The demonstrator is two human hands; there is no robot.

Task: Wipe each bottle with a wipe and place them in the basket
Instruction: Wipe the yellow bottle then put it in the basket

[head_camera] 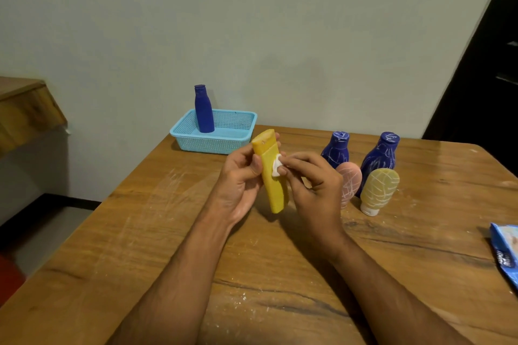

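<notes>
My left hand (238, 176) grips a yellow bottle (273, 190), held tilted above the table's middle. My right hand (314, 179) pinches a small white wipe (276, 166) and presses it against the bottle's side. A light blue basket (193, 143) stands at the table's far edge, with one clean blue bottle (204, 109) upright inside it. To the right stand two blue bottles (336, 150) (382, 154) with white scribbles on them, a pink tube (350, 180) and a pale yellow tube (378, 189), both also scribbled.
A blue wipes packet (507, 252) lies at the table's right edge. The wooden table (140, 232) bears white dust streaks. A wooden ledge (25, 109) is at the left, and a plain wall is behind.
</notes>
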